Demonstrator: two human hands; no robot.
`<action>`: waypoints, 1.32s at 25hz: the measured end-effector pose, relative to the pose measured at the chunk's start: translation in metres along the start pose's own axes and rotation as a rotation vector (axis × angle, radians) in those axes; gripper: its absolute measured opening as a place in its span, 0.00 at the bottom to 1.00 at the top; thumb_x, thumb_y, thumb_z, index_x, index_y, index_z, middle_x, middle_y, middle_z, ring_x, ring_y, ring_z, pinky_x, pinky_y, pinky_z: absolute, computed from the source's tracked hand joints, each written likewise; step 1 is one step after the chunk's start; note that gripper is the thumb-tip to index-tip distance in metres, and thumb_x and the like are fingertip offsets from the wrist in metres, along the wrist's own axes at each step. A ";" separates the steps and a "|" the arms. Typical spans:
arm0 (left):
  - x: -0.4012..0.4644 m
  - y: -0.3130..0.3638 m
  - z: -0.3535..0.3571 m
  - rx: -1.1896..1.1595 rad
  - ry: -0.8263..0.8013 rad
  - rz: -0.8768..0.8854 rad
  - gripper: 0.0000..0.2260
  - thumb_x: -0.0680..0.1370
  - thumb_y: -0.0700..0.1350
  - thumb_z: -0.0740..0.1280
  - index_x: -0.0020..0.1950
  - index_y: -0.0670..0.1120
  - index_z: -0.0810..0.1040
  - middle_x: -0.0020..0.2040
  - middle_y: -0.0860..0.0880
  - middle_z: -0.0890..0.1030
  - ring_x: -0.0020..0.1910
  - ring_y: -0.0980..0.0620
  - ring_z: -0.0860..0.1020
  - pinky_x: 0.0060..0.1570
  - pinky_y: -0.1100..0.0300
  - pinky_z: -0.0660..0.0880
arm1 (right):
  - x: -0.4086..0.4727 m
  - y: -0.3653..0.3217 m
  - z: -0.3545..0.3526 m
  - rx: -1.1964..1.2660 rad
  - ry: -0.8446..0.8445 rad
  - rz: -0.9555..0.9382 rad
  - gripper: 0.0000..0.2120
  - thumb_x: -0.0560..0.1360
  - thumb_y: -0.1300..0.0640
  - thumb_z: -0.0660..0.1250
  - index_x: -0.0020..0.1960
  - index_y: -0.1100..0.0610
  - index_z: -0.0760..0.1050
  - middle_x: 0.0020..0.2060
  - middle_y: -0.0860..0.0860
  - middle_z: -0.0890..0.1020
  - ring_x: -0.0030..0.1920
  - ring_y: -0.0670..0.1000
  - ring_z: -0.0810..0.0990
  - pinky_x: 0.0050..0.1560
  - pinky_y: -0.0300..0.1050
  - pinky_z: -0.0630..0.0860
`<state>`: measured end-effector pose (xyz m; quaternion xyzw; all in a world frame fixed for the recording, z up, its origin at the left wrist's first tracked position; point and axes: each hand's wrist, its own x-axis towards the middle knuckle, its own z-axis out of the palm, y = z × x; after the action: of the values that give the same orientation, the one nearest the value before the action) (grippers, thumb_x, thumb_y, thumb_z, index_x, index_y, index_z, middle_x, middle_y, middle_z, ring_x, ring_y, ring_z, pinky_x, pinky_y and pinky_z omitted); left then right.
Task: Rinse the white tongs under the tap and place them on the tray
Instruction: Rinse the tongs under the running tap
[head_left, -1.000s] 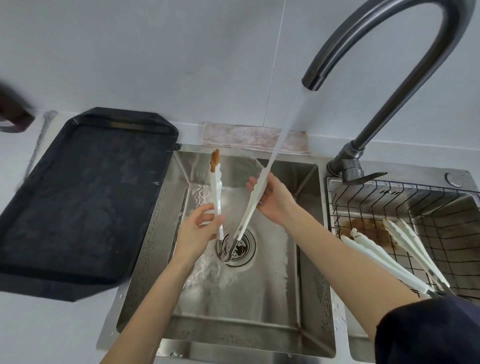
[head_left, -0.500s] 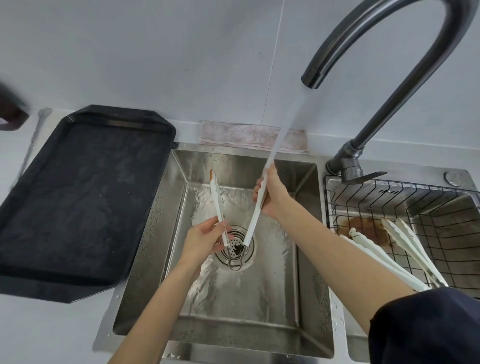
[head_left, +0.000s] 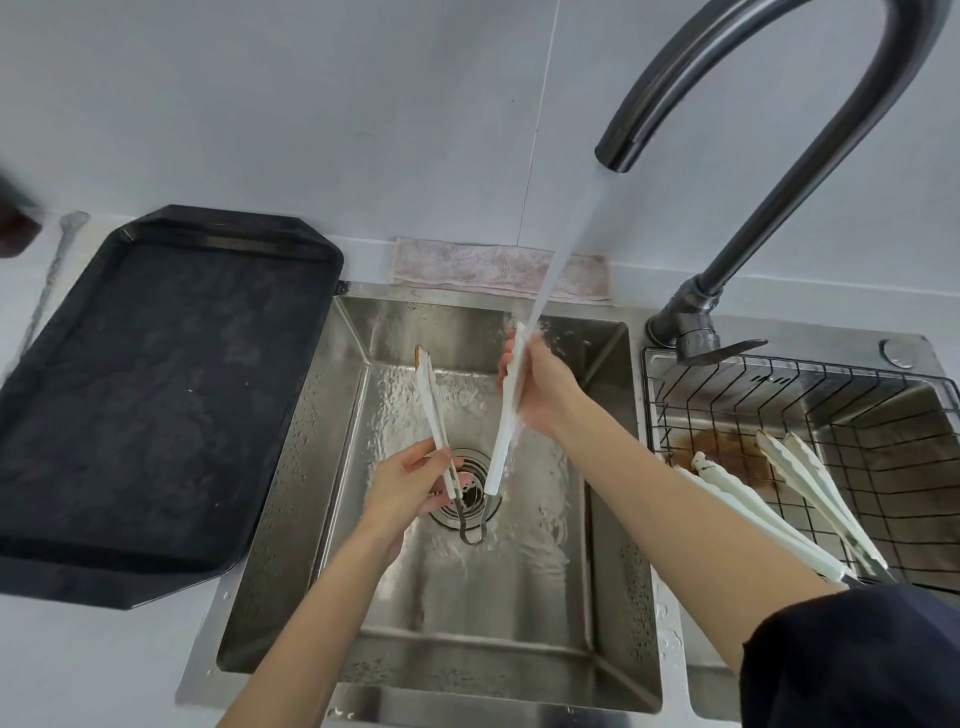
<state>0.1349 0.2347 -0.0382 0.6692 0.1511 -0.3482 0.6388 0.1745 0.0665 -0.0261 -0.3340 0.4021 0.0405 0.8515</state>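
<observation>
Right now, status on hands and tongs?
Left hand, right hand each grip one arm of white plastic tongs under water. Black rectangular tray waiting. Nothing blocking.

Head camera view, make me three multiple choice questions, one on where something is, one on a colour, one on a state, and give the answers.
1. Where is the tray?
A. inside the wire basket
B. on the counter left of the sink
C. under the running water

2. What colour is a stain on the tip of the tongs' left arm?
A. green
B. blue
C. orange-brown

3. How are the tongs being held?
A. spread open, one arm in each hand
B. squeezed closed in one hand
C. lying loose in the sink

Answers:
1. B: the tray lies flat beside the sink's left rim.
2. C: an orange-brown smear shows at that tip.
3. A: the left hand pinches one arm, the right hand grips the other under the tap's stream.
</observation>
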 end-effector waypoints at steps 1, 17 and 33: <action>0.000 0.000 -0.001 0.003 -0.002 0.004 0.08 0.77 0.41 0.63 0.56 0.45 0.76 0.44 0.48 0.82 0.32 0.60 0.83 0.41 0.62 0.80 | 0.003 0.001 -0.001 -0.026 0.041 0.005 0.21 0.81 0.47 0.52 0.35 0.54 0.72 0.18 0.45 0.72 0.18 0.42 0.69 0.24 0.34 0.67; -0.001 0.020 0.036 -0.004 -0.114 0.114 0.07 0.77 0.39 0.64 0.54 0.48 0.74 0.41 0.49 0.81 0.26 0.58 0.75 0.28 0.66 0.78 | -0.021 0.009 -0.008 -0.320 -0.026 -0.151 0.15 0.81 0.60 0.54 0.64 0.64 0.68 0.49 0.57 0.79 0.54 0.55 0.78 0.51 0.42 0.77; 0.001 0.022 0.042 0.137 -0.067 0.119 0.13 0.81 0.49 0.56 0.46 0.42 0.74 0.28 0.51 0.70 0.16 0.60 0.62 0.15 0.69 0.57 | -0.014 0.007 0.002 -0.010 -0.168 -0.143 0.15 0.78 0.71 0.55 0.64 0.62 0.64 0.47 0.56 0.76 0.53 0.55 0.78 0.53 0.45 0.77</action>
<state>0.1385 0.1915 -0.0205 0.7071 0.0656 -0.3415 0.6157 0.1641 0.0759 -0.0194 -0.3613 0.3045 0.0095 0.8813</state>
